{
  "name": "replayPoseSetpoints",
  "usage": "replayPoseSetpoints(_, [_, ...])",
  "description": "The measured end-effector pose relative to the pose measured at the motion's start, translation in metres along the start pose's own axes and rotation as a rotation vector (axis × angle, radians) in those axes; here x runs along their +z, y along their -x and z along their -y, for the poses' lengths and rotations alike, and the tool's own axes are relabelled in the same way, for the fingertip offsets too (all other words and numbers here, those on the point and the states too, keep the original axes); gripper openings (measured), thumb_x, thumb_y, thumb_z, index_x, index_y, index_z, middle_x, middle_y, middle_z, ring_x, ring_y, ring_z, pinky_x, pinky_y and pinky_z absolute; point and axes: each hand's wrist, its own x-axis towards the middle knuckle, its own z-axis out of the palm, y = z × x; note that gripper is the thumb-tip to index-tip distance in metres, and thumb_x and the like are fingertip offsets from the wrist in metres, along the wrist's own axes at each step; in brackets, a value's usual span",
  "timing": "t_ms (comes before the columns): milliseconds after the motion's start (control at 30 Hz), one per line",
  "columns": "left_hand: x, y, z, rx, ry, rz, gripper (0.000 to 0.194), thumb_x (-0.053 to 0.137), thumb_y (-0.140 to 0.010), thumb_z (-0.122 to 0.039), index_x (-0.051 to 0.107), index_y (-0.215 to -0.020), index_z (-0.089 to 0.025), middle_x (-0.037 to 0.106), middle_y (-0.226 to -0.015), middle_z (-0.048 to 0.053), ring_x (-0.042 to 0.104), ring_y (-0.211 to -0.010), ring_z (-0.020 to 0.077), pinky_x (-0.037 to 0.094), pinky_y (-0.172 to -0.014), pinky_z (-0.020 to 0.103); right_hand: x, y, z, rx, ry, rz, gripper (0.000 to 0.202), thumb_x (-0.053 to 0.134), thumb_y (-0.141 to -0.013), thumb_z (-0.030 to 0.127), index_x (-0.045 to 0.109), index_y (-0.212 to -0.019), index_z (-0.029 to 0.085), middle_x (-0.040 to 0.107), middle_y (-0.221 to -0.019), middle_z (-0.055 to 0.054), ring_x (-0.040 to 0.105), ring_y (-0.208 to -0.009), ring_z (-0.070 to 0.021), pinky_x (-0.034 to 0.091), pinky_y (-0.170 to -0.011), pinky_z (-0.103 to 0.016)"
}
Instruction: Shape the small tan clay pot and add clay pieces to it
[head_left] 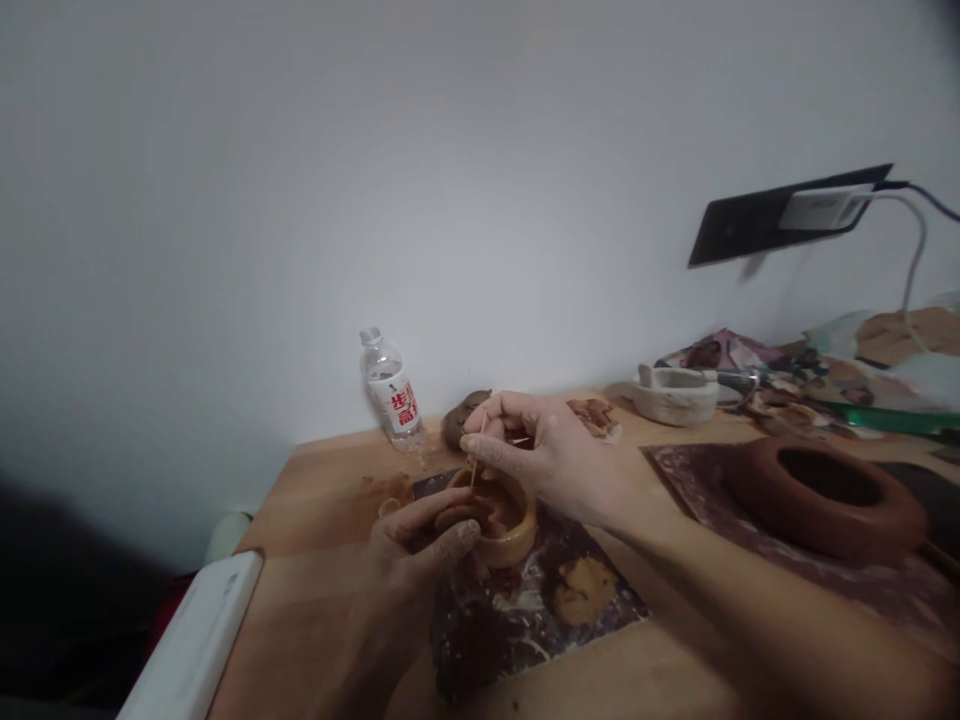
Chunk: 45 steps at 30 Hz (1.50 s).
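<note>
Here's the right hand, thumb and fingers pinched together on a thin stick, low over the bowl, while the left hand has thumb and finger clamped on a brown clay piece at the bowl's near left edge; whether that piece is joined to the bowl, I can't tell. The danger now, I'd judge: a push too hard and that slim stick could gouge the clay or snap; too firm a left pinch might dent the piece, and a slip could knock the rim. And the stick's line? Long axis close to upright, top leaning slightly right, lower end aimed down toward clay and bowl, whose mouth faces up.
</note>
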Motion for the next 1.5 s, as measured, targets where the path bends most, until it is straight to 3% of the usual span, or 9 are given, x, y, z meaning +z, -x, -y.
replayPoseSetpoints(133, [0.001, 0.001, 0.001, 0.010, 0.011, -0.071, 0.038, 0.083, -0.062, -0.018, 0.075, -0.098, -0.026, 0.077, -0.083, 0.004, 0.071, -0.078, 0.0172, 0.055, -0.072, 0.023, 0.001, 0.001, 0.001, -0.014, -0.007, 0.006, 0.009, 0.063, -0.079, 0.026, 0.060, -0.081, 0.018, 0.061, -0.065, 0.001, 0.056, -0.059, -0.0109, 0.046, -0.057, -0.025])
replayPoseSetpoints(300, [0.002, -0.001, 0.004, 0.076, 0.010, -0.147, 0.023, 0.086, -0.057, -0.023, 0.077, -0.077, -0.017, 0.077, -0.085, 0.007, 0.069, -0.074, 0.0159, 0.055, -0.067, 0.021, 0.002, 0.004, 0.006, -0.025, 0.025, -0.027, 0.006, 0.064, -0.078, 0.021, 0.060, -0.079, 0.017, 0.058, -0.063, 0.004, 0.053, -0.057, -0.0091, 0.043, -0.054, -0.022])
replayPoseSetpoints(467, [0.002, -0.002, 0.005, 0.013, 0.078, -0.171, 0.040, 0.088, -0.052, -0.022, 0.077, -0.090, -0.022, 0.077, -0.081, 0.006, 0.071, -0.070, 0.0176, 0.057, -0.065, 0.024, 0.004, 0.005, 0.009, -0.017, -0.007, -0.002, 0.007, 0.063, -0.079, 0.021, 0.060, -0.075, 0.016, 0.058, -0.061, 0.003, 0.051, -0.054, -0.0082, 0.040, -0.050, -0.020])
replayPoseSetpoints(600, [0.005, 0.000, 0.004, 0.016, 0.050, -0.168, 0.031, 0.087, -0.054, -0.024, 0.077, -0.083, -0.016, 0.076, -0.077, 0.008, 0.067, -0.060, 0.0168, 0.056, -0.054, 0.024, 0.006, 0.006, 0.008, 0.001, 0.009, -0.003, 0.007, 0.063, -0.078, 0.017, 0.059, -0.072, 0.016, 0.059, -0.062, 0.003, 0.051, -0.055, -0.0080, 0.041, -0.050, -0.021])
replayPoseSetpoints(733, [0.007, 0.002, 0.002, 0.039, 0.057, -0.213, 0.031, 0.088, -0.052, -0.023, 0.077, -0.080, -0.016, 0.076, -0.075, 0.006, 0.068, -0.064, 0.0158, 0.056, -0.058, 0.022, 0.008, 0.006, 0.007, 0.010, 0.012, -0.006, 0.007, 0.064, -0.077, 0.018, 0.059, -0.072, 0.016, 0.059, -0.063, 0.002, 0.051, -0.056, -0.0082, 0.041, -0.051, -0.021])
replayPoseSetpoints(1167, [0.001, 0.001, -0.001, -0.017, -0.020, -0.086, 0.028, 0.084, -0.059, -0.021, 0.076, -0.085, -0.015, 0.076, -0.081, 0.008, 0.067, -0.073, 0.0174, 0.055, -0.070, 0.027, 0.006, 0.007, 0.010, -0.041, 0.113, -0.001, 0.007, 0.064, -0.076, 0.016, 0.060, -0.070, 0.017, 0.057, -0.061, 0.003, 0.050, -0.055, -0.0083, 0.041, -0.050, -0.021])
replayPoseSetpoints(1333, [0.003, 0.001, 0.001, 0.016, -0.029, -0.133, 0.028, 0.085, -0.057, -0.021, 0.077, -0.083, -0.015, 0.075, -0.079, 0.007, 0.066, -0.073, 0.0171, 0.054, -0.068, 0.025, 0.006, 0.007, 0.009, -0.039, 0.117, 0.010, 0.006, 0.063, -0.077, 0.017, 0.060, -0.072, 0.017, 0.058, -0.061, 0.003, 0.050, -0.054, -0.0082, 0.040, -0.049, -0.021])
replayPoseSetpoints(1500, [0.003, 0.001, 0.003, 0.001, -0.024, -0.109, 0.026, 0.085, -0.056, -0.021, 0.078, -0.081, -0.017, 0.075, -0.078, 0.006, 0.067, -0.071, 0.0173, 0.055, -0.066, 0.026, 0.006, 0.006, 0.009, -0.045, 0.120, 0.012, 0.005, 0.064, -0.076, 0.016, 0.061, -0.073, 0.017, 0.058, -0.062, 0.003, 0.051, -0.055, -0.0086, 0.040, -0.051, -0.021])
